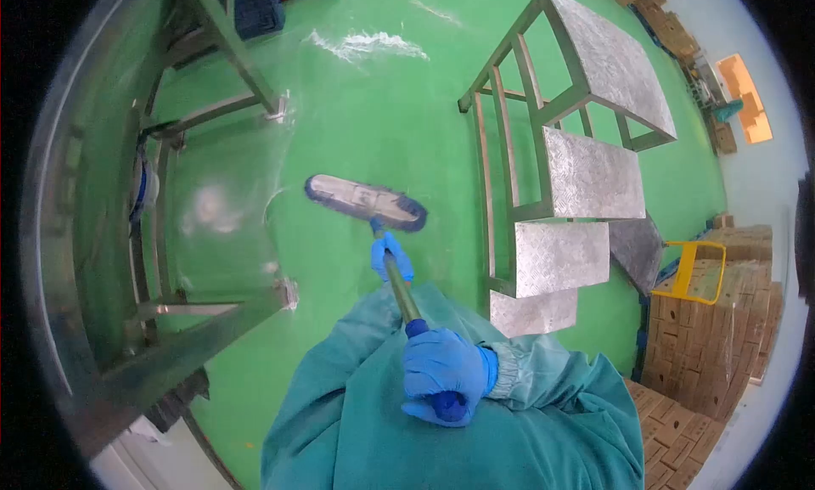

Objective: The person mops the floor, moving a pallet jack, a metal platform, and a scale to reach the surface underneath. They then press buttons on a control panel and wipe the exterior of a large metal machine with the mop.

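Observation:
A flat dust mop head point(365, 203) with a grey top and dark fringe lies on the green floor. Its greenish pole point(402, 295) runs back toward my body. Low on the pole, my left hand point(391, 258), in a blue glove, is wrapped round it. My right hand point(448, 375), also blue-gloved, grips the blue top end of the pole close to my chest. Teal sleeves cover both arms.
Metal steps point(594, 174) with textured plates stand at the right. A metal frame point(212, 112) stands at the left. Stacked cartons point(709, 320) and a yellow handle point(686, 269) are at the far right. White residue point(369, 45) marks the floor ahead.

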`<action>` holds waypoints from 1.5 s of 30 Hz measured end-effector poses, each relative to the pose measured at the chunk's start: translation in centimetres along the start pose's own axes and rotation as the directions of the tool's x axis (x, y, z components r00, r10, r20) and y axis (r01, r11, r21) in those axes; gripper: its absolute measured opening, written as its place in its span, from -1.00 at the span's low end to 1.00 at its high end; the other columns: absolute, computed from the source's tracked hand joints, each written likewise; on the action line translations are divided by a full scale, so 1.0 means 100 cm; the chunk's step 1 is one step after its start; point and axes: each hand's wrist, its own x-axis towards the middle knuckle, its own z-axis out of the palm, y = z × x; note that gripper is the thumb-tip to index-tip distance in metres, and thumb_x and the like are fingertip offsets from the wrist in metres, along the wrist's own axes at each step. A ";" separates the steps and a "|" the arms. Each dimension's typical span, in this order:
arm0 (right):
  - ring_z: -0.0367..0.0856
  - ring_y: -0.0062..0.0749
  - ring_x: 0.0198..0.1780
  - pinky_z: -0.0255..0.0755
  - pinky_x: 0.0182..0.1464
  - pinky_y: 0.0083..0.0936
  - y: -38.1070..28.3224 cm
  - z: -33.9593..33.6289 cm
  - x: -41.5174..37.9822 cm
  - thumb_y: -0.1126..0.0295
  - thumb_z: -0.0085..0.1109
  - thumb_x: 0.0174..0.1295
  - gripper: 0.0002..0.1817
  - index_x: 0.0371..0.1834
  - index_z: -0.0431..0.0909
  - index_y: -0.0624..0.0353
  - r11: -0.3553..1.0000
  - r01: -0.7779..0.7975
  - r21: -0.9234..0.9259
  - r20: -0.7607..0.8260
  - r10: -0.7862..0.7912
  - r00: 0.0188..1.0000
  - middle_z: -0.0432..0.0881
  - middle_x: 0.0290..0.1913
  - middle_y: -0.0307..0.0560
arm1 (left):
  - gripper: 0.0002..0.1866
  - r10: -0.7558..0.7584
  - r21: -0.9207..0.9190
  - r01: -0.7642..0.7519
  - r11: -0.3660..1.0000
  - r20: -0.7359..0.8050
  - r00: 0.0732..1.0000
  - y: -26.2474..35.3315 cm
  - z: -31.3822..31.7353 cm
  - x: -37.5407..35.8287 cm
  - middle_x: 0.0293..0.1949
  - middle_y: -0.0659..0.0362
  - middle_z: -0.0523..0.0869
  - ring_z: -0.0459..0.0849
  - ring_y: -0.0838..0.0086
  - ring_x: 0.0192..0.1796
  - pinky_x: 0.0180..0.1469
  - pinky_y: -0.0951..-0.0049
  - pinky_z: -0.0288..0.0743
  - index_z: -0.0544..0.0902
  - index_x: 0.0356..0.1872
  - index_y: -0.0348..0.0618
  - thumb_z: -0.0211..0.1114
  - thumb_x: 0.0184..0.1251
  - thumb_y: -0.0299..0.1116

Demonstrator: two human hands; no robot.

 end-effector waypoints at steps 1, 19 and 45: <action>0.34 -0.19 -0.58 0.19 -0.52 -0.35 0.005 -0.013 0.004 0.38 0.24 -0.15 -0.76 -0.68 0.32 0.11 0.999 -0.024 -0.033 0.046 0.026 0.999 0.32 -0.63 -0.13 | -0.66 -0.056 0.061 0.055 0.997 0.014 0.998 0.004 0.020 -0.002 -0.73 0.22 0.35 0.29 0.50 -0.66 -0.58 0.43 0.20 0.36 -0.74 -0.12 0.26 0.19 -0.48; 0.22 -0.19 -0.65 0.08 -0.56 -0.30 0.347 -0.313 0.126 0.44 0.15 -0.16 -0.74 -0.80 0.25 0.05 0.922 -0.045 -0.385 -0.319 -0.088 0.944 0.26 -0.71 -0.14 | -0.57 -0.312 0.391 -0.203 0.898 0.889 0.335 -0.036 0.260 0.228 -0.15 0.05 0.66 0.62 0.36 -0.06 0.05 0.38 0.45 0.56 -0.09 -0.23 0.38 0.06 -0.20; 0.11 -0.29 -0.72 0.02 -0.60 -0.37 0.363 -0.216 0.267 0.49 0.15 -0.12 -0.70 -0.81 0.20 0.17 0.908 -0.302 -0.290 -0.842 -0.092 0.532 0.16 -0.78 -0.13 | -0.65 -0.315 0.336 -0.352 0.874 0.942 0.117 -0.151 0.215 0.526 -0.28 0.12 0.65 0.59 0.43 -0.25 -0.13 0.44 0.48 0.56 -0.19 -0.30 0.36 0.08 -0.28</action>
